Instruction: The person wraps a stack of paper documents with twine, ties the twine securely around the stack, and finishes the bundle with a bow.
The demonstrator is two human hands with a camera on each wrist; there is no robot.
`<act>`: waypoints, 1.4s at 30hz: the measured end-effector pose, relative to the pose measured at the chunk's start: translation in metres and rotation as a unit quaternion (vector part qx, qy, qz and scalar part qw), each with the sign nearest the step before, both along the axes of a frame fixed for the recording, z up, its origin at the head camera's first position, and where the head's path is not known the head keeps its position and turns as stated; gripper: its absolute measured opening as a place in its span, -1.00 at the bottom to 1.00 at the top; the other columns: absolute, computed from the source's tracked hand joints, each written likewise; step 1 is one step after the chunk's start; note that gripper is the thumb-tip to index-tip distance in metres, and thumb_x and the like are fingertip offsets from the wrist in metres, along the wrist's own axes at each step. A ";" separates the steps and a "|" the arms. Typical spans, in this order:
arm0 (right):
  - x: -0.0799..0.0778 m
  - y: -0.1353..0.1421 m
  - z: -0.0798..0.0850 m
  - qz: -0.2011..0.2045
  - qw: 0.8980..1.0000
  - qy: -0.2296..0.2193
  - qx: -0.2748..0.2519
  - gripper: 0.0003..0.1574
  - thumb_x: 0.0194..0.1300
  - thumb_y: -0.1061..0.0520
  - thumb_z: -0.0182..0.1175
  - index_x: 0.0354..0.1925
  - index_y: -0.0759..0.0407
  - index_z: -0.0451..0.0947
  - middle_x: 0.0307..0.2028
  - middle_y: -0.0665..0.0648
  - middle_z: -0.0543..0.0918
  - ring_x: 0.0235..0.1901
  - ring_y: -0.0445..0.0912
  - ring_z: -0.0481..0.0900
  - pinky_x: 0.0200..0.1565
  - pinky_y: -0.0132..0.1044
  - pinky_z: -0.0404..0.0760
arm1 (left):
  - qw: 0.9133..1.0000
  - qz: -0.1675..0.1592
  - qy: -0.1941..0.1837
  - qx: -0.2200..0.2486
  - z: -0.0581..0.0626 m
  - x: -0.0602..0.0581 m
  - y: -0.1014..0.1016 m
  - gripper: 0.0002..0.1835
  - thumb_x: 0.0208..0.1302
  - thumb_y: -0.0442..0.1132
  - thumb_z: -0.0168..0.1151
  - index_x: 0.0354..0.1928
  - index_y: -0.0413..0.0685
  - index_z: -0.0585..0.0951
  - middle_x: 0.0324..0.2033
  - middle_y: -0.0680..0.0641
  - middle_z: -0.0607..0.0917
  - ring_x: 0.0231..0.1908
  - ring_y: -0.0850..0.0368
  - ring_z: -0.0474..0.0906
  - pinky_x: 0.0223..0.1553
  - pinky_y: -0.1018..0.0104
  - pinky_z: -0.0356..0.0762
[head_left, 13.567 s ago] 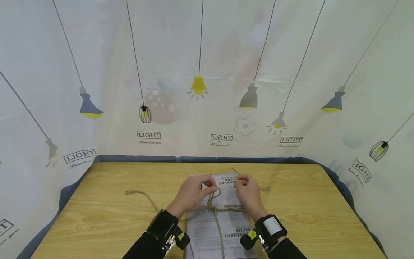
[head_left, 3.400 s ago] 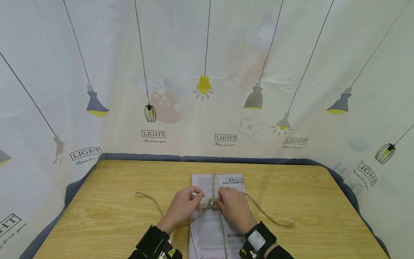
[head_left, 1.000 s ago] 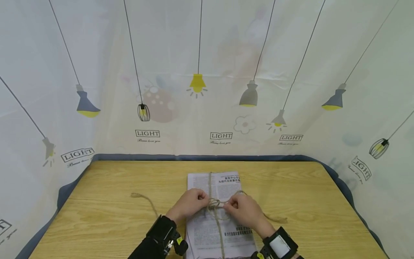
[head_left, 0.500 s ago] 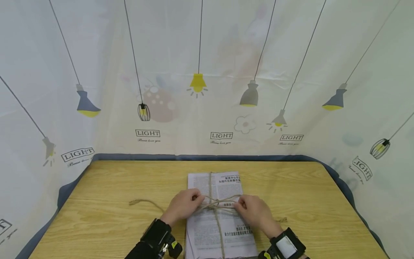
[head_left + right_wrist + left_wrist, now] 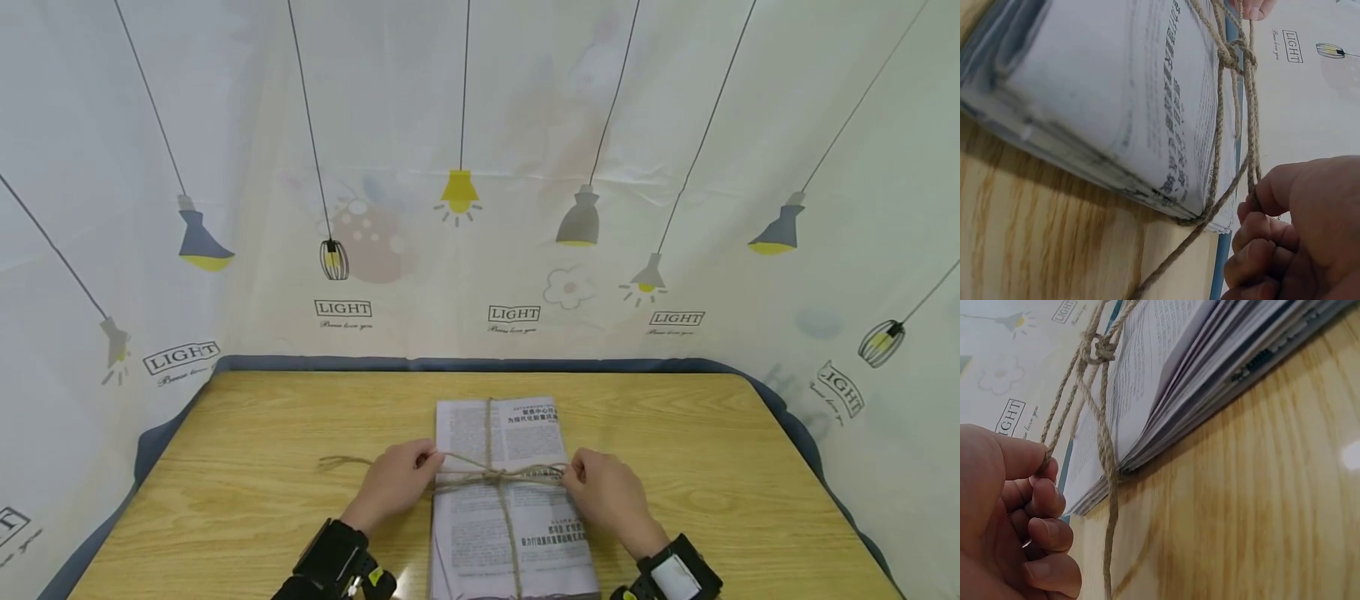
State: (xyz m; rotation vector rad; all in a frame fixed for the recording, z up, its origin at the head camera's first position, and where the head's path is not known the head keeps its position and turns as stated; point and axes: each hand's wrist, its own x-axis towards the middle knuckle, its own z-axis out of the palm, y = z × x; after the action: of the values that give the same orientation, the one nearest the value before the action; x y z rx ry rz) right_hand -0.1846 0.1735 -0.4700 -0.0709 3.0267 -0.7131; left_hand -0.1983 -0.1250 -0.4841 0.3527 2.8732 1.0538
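Observation:
A stack of folded newspapers [image 5: 517,533] lies on the table, wrapped crosswise in jute twine [image 5: 504,500]. A knot [image 5: 492,475] sits near the middle of the top sheet, seen close up as a knot [image 5: 1100,350] in the left wrist view. My left hand [image 5: 399,479] pinches a twine loop between thumb and forefinger at the stack's left edge. On the right edge my right hand [image 5: 609,492] pinches another loop the same way. Both loops stretch out from the knot. A loose strand [image 5: 1172,257] hangs past the stack's side in the right wrist view.
The wooden table [image 5: 750,483] spreads around the stack. A frayed twine end [image 5: 341,460] lies left of my left hand. Behind the table hangs a pale curtain [image 5: 420,125] printed with lamps; dark blue cloth [image 5: 555,367] lines the table's far edge.
Both hands have moved apart from the knot, left hand leftward and right hand rightward, drawing the loops out. Earlier, the hands worked close together at the knot. The stack stays put.

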 end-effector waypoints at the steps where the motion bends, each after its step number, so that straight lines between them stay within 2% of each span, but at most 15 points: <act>1: 0.000 0.000 0.000 -0.001 1.000 0.001 0.003 -0.73 0.27 0.09 0.13 -0.57 0.03 0.41 -0.68 -0.05 0.41 -0.68 -0.18 0.32 -0.62 -0.36 0.16 | 1.000 0.004 0.000 0.001 0.000 0.000 -0.001 -0.67 0.46 -0.09 0.06 -0.53 0.07 0.38 -0.65 0.11 0.31 -0.64 0.27 0.17 -0.48 0.42 0.09; 6: 0.000 -0.001 0.000 -0.003 1.000 0.001 -0.022 -0.81 0.27 0.14 0.12 -0.50 0.06 0.47 -0.65 -0.03 0.43 -0.67 -0.17 0.34 -0.61 -0.36 0.19 | 1.000 0.017 0.004 0.004 -0.002 0.001 -0.004 -0.67 0.43 -0.09 0.10 -0.54 0.09 0.40 -0.67 0.12 0.31 -0.64 0.29 0.17 -0.50 0.44 0.09; 10: -0.003 -0.002 0.000 0.002 0.990 -0.031 -0.136 -0.92 0.30 0.23 0.13 -0.35 0.13 0.55 -0.52 0.01 0.54 -0.54 -0.16 0.44 -0.50 -0.36 0.34 | 0.999 0.025 -0.008 0.032 -0.001 0.002 -0.004 -0.71 0.44 -0.08 0.09 -0.51 0.10 0.44 -0.64 0.12 0.37 -0.62 0.28 0.22 -0.49 0.42 0.16; 12: -0.005 -0.001 0.000 0.003 0.974 -0.068 -0.217 -0.90 0.35 0.26 0.10 -0.25 0.18 0.57 -0.41 0.05 0.61 -0.42 -0.15 0.51 -0.38 -0.36 0.43 | 0.997 0.029 -0.021 0.061 0.000 0.002 -0.004 -0.74 0.45 -0.08 0.08 -0.45 0.09 0.47 -0.59 0.10 0.42 -0.59 0.26 0.26 -0.46 0.39 0.22; 15: -0.007 0.001 0.004 0.000 0.936 -0.131 -0.327 -0.79 0.44 0.25 0.01 -0.06 0.27 0.54 -0.28 0.14 0.65 -0.36 -0.12 0.51 -0.34 -0.33 0.44 | 0.992 0.034 -0.039 0.116 0.000 0.000 -0.004 -0.82 0.45 -0.10 0.09 -0.36 0.07 0.51 -0.48 0.06 0.51 -0.50 0.22 0.35 -0.39 0.34 0.31; 17: -0.009 0.004 0.007 0.007 0.917 -0.163 -0.364 -0.70 0.49 0.20 -0.04 0.05 0.30 0.51 -0.26 0.16 0.63 -0.41 -0.13 0.44 -0.38 -0.33 0.40 | 0.986 0.027 -0.058 0.151 0.000 -0.001 -0.003 -0.85 0.44 -0.11 0.11 -0.30 0.04 0.51 -0.37 0.02 0.57 -0.41 0.19 0.39 -0.33 0.33 0.34; 19: -0.009 0.006 0.009 0.023 0.907 -0.183 -0.378 -0.64 0.52 0.12 -0.04 0.11 0.31 0.48 -0.30 0.15 0.60 -0.46 -0.12 0.35 -0.45 -0.31 0.33 | 0.975 0.015 -0.088 0.202 0.001 -0.003 -0.003 -0.87 0.43 -0.15 0.12 -0.26 -0.03 0.49 -0.26 -0.02 0.64 -0.31 0.19 0.47 -0.33 0.35 0.34; 23: -0.010 0.009 0.012 0.070 0.920 -0.173 -0.344 -0.60 0.46 -0.01 0.08 0.04 0.27 0.54 -0.34 0.10 0.52 -0.45 -0.12 0.34 -0.44 -0.31 0.34 | 0.938 -0.016 -0.160 0.307 0.005 -0.007 -0.003 -0.85 0.43 -0.21 0.11 -0.19 -0.16 0.42 -0.15 -0.15 0.70 -0.46 0.22 0.40 -0.48 0.40 0.26; 25: -0.010 0.009 0.013 0.088 0.934 -0.151 -0.312 -0.64 0.41 -0.04 0.15 -0.06 0.22 0.60 -0.34 0.09 0.53 -0.41 -0.13 0.37 -0.42 -0.33 0.37 | 0.929 -0.031 -0.175 0.326 0.007 -0.009 -0.004 -0.83 0.44 -0.23 0.09 -0.12 -0.22 0.42 -0.21 -0.15 0.67 -0.56 0.25 0.29 -0.52 0.42 0.23; 26: -0.010 0.009 0.013 0.096 0.941 -0.138 -0.293 -0.67 0.39 -0.03 0.17 -0.10 0.21 0.61 -0.33 0.08 0.54 -0.40 -0.13 0.39 -0.40 -0.34 0.39 | 0.931 -0.038 -0.174 0.319 0.007 -0.009 -0.004 -0.81 0.44 -0.22 0.09 -0.09 -0.23 0.43 -0.27 -0.13 0.64 -0.59 0.25 0.22 -0.52 0.42 0.23; 28: -0.010 0.008 0.014 0.104 0.951 -0.117 -0.265 -0.73 0.40 0.01 0.17 -0.18 0.19 0.61 -0.36 0.07 0.54 -0.42 -0.14 0.40 -0.40 -0.36 0.37 | 0.947 -0.053 -0.150 0.278 0.008 -0.010 -0.005 -0.75 0.44 -0.18 0.11 -0.02 -0.23 0.50 -0.32 -0.06 0.60 -0.55 0.25 0.26 -0.47 0.40 0.28; 31: -0.009 0.008 0.016 0.092 0.961 -0.107 -0.239 -0.74 0.46 0.03 0.07 -0.20 0.20 0.55 -0.47 0.04 0.47 -0.54 -0.17 0.34 -0.49 -0.39 0.33 | 0.977 -0.071 -0.094 0.180 0.009 -0.011 -0.007 -0.73 0.44 -0.10 0.10 -0.06 -0.13 0.64 -0.33 -0.01 0.60 -0.45 0.21 0.37 -0.37 0.35 0.36; 33: -0.008 0.009 0.017 0.085 0.961 -0.110 -0.237 -0.71 0.50 0.02 0.00 -0.18 0.22 0.51 -0.52 0.04 0.42 -0.60 -0.18 0.28 -0.54 -0.38 0.29 | 0.987 -0.075 -0.062 0.128 0.011 -0.011 -0.007 -0.74 0.45 -0.07 0.10 -0.14 -0.05 0.70 -0.32 0.00 0.64 -0.41 0.18 0.40 -0.34 0.32 0.37; 36: -0.008 0.011 0.016 0.069 0.963 -0.115 -0.233 -0.71 0.53 0.03 -0.05 -0.16 0.21 0.48 -0.54 0.04 0.40 -0.64 -0.19 0.25 -0.57 -0.39 0.28 | 0.991 -0.063 -0.057 0.107 0.012 -0.010 -0.007 -0.73 0.48 -0.06 0.04 -0.19 0.00 0.68 -0.40 -0.02 0.63 -0.49 0.19 0.39 -0.40 0.32 0.35; 42: -0.009 0.016 0.010 0.056 0.965 -0.117 -0.228 -0.72 0.56 0.07 -0.13 -0.17 0.22 0.42 -0.53 0.05 0.36 -0.58 -0.16 0.29 -0.52 -0.36 0.31 | 0.986 0.001 -0.075 0.151 0.005 -0.011 -0.009 -0.72 0.53 -0.10 -0.05 -0.21 -0.08 0.59 -0.44 -0.08 0.62 -0.62 0.22 0.23 -0.51 0.38 0.24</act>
State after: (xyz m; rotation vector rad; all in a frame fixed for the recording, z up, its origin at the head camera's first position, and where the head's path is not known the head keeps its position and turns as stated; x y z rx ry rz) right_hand -0.1936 0.1899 -0.4602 -0.1539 2.5580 -1.2890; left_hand -0.2091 -0.1339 -0.4790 0.2708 2.5841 1.4519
